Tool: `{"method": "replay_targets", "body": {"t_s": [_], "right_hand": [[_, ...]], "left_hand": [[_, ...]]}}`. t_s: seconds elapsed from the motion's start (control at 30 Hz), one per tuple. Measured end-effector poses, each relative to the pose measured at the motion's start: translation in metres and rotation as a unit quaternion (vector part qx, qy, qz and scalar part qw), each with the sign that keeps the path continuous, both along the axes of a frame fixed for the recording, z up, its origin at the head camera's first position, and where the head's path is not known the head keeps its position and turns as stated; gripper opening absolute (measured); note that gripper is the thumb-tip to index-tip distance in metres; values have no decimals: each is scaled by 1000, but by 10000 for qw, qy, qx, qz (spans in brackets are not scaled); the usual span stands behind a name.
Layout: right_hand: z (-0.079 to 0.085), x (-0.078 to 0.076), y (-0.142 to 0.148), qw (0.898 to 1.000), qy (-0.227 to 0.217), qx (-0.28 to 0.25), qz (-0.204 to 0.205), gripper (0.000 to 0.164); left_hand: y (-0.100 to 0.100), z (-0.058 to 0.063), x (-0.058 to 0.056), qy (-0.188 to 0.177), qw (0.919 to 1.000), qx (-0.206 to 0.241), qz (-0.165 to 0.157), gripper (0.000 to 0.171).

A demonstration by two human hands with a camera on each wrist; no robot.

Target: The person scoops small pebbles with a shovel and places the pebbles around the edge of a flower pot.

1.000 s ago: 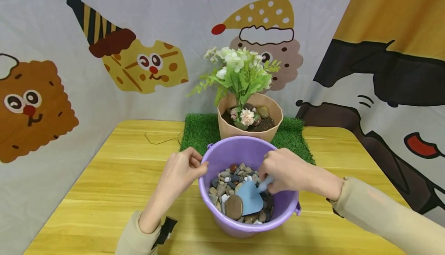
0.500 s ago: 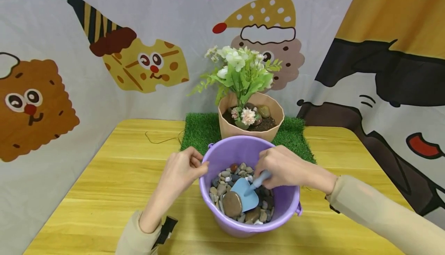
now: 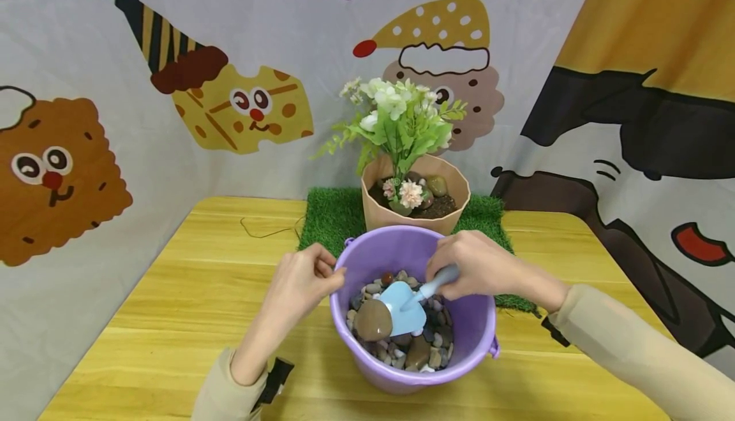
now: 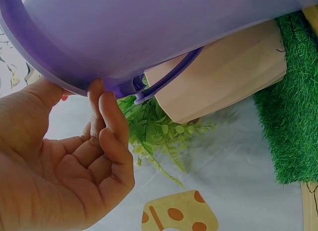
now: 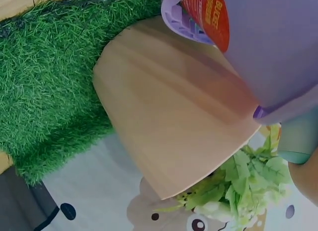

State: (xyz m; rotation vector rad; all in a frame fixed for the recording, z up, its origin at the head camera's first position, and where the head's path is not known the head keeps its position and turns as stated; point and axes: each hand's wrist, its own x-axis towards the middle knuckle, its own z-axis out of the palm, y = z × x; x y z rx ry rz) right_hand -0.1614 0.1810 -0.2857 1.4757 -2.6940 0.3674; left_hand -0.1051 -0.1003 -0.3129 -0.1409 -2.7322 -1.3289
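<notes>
A purple bucket (image 3: pixel 396 245) holding many small mixed pebbles (image 3: pixel 439 338) stands on the table. My left hand (image 3: pixel 301 277) pinches its left rim; in the left wrist view the thumb is inside the wall and curled fingertips are outside. With my right hand (image 3: pixel 473 263) I grip the handle of a light blue toy shovel (image 3: pixel 409 312) over the pebbles. A large, smooth brown stone (image 3: pixel 373 320) rests at the front end of the blade, tilted toward the left wall. The right wrist view catches only the handle end (image 5: pixel 298 139) and part of a finger.
Right behind the bucket is a beige flowerpot (image 3: pixel 396 217) with white flowers (image 3: pixel 393 99), soil and stones, on a green turf mat (image 3: pixel 330 214). A thin dark wire (image 3: pixel 267 235) lies on the wooden table (image 3: pixel 189 293). A cartoon-printed cloth hangs behind.
My right hand has raised the shovel and shifted it slightly, lifting the brown stone up from the pebbles. The left hand stays at the rim.
</notes>
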Motion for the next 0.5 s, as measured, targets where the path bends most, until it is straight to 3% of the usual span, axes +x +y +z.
{"method": "replay_targets", "body": {"t_s": [0.5], "right_hand": [[10,-6,22,9975,315,-623,-88,23]], "left_hand": [[0,0,0,1,10000,91,-25,14]]}}
